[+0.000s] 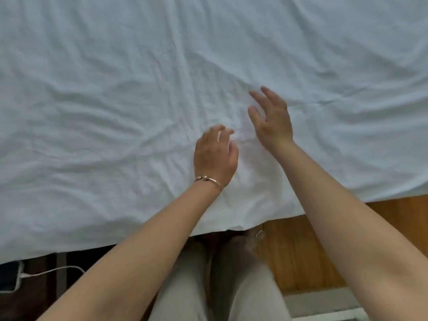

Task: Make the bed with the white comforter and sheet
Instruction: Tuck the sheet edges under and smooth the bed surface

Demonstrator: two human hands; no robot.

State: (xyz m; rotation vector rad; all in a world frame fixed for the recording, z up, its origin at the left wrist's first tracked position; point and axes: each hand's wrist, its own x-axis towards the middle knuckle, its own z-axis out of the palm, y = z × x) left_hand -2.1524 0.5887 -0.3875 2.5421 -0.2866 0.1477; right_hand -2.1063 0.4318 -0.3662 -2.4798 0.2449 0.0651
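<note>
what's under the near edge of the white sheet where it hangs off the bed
Below the hanging edge of the white sheet shows a dark gap, a white cord at left and wooden floor at right. The mattress and frame are covered.

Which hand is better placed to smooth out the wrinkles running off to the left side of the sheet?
Probably the left hand: it sits lower and nearer those creases on the sheet, fingers relaxed. The right hand is farther right.
</note>
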